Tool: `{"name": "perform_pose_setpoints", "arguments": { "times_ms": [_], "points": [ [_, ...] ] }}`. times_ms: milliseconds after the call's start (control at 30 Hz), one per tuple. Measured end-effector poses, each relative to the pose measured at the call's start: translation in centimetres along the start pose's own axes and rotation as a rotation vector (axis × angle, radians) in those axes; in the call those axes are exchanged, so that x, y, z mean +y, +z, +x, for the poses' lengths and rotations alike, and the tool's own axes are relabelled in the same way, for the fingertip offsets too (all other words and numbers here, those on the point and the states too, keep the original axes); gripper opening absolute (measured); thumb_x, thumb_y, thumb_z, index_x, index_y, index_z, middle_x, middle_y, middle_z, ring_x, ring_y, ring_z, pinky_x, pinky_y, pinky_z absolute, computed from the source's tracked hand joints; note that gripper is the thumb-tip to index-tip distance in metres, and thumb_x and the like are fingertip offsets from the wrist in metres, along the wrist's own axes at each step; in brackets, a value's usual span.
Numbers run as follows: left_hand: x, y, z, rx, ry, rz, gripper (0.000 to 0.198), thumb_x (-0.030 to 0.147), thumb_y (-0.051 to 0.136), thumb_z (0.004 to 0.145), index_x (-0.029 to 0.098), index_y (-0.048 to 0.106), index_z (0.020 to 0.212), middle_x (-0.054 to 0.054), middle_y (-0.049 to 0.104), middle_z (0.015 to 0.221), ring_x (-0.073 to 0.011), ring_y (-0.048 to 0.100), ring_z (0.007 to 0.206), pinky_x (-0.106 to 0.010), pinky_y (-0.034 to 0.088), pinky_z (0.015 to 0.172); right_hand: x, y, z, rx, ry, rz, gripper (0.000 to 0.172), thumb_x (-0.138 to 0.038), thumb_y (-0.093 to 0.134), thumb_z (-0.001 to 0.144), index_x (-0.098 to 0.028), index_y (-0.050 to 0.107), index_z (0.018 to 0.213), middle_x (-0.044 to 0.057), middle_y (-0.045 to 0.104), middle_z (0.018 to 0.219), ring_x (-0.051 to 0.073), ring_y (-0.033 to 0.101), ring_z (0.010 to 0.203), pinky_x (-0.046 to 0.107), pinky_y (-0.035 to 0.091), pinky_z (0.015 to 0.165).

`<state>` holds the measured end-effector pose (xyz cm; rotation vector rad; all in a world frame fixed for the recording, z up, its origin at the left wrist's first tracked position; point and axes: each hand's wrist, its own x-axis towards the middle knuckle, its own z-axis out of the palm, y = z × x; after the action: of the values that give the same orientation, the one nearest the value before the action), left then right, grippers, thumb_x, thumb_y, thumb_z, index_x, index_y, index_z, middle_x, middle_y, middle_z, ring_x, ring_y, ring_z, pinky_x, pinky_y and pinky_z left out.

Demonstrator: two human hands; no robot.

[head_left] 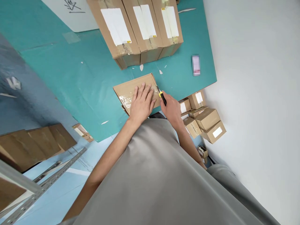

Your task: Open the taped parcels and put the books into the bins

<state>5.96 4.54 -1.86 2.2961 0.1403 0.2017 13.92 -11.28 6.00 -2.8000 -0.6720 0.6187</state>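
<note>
A small cardboard box (pixel 126 89) with clear tape across it lies on the green table (pixel 89 93), near the edge closest to me. My left hand (pixel 142 103) rests flat on top of the box, its fingers stretched out. In my right hand (pixel 171 107) is a yellow and black utility knife (pixel 162 96), gripped by its handle. The knife's blade end is at the right edge of the box; whether it cuts into the cardboard cannot be made out.
Three labelled cardboard boxes (pixel 145 51) stand side by side at the back of the table, beside a white container (pixel 77 15). A phone-sized, pixelated object (pixel 196 65) lies at the right. More boxes (pixel 207 118) are stacked below the right edge. A metal rack (pixel 44 187) stands lower left.
</note>
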Motion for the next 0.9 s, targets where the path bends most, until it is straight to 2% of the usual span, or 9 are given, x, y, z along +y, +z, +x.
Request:
{"name": "perform_pose_setpoints", "arguments": {
  "times_ms": [167, 333, 500, 667, 900],
  "points": [
    [1.1, -0.6, 0.2, -0.043, -0.042, 0.121, 0.061, 0.041, 0.046, 0.116, 0.020, 0.051, 0.173, -0.015, 0.046, 0.183, -0.0355, 0.028, 0.178, -0.064, 0.014, 0.148, -0.7, 0.0, 0.6, -0.014, 0.025, -0.045, 0.055, -0.031, 0.038, 0.120, -0.019, 0.057, 0.170, 0.018, 0.074, 0.154, 0.033, 0.077, 0.128, 0.042, 0.059, 0.108],
    [1.0, -0.5, 0.2, -0.030, -0.027, 0.106, 0.061, 0.040, 0.045, 0.116, 0.020, 0.050, 0.173, -0.014, 0.047, 0.182, -0.0348, 0.028, 0.178, -0.064, 0.014, 0.148, -1.7, -0.1, 0.1, -0.033, 0.094, -0.088, 0.058, -0.031, 0.032, 0.121, -0.018, 0.052, 0.173, 0.019, 0.076, 0.151, 0.033, 0.078, 0.124, 0.042, 0.060, 0.104],
    [1.0, -0.5, 0.2, -0.037, -0.022, 0.096, 0.061, 0.039, 0.044, 0.117, 0.019, 0.050, 0.174, -0.015, 0.046, 0.183, -0.0349, 0.027, 0.178, -0.065, 0.014, 0.147, -2.1, -0.4, 0.1, -0.047, 0.098, -0.129, 0.058, -0.031, 0.031, 0.121, -0.019, 0.051, 0.174, 0.018, 0.076, 0.152, 0.032, 0.078, 0.122, 0.039, 0.059, 0.099],
    [0.9, -0.5, 0.2, -0.042, -0.015, 0.070, 0.064, 0.039, 0.047, 0.116, 0.021, 0.044, 0.178, -0.014, 0.045, 0.183, -0.0346, 0.025, 0.179, -0.066, 0.013, 0.147, -2.1, -0.7, 0.2, -0.048, 0.103, -0.146, 0.058, -0.032, 0.031, 0.121, -0.019, 0.051, 0.174, 0.018, 0.076, 0.152, 0.032, 0.078, 0.121, 0.040, 0.058, 0.099],
    [1.0, -0.5, 0.3, -0.045, -0.022, 0.036, 0.065, 0.034, 0.049, 0.114, 0.020, 0.045, 0.178, -0.015, 0.043, 0.184, -0.0359, 0.024, 0.179, -0.067, 0.011, 0.147, -2.6, -0.7, -0.1, -0.037, 0.116, -0.163, 0.059, -0.031, 0.032, 0.119, -0.020, 0.052, 0.174, 0.018, 0.078, 0.148, 0.033, 0.078, 0.120, 0.042, 0.058, 0.100]
  ]
}}
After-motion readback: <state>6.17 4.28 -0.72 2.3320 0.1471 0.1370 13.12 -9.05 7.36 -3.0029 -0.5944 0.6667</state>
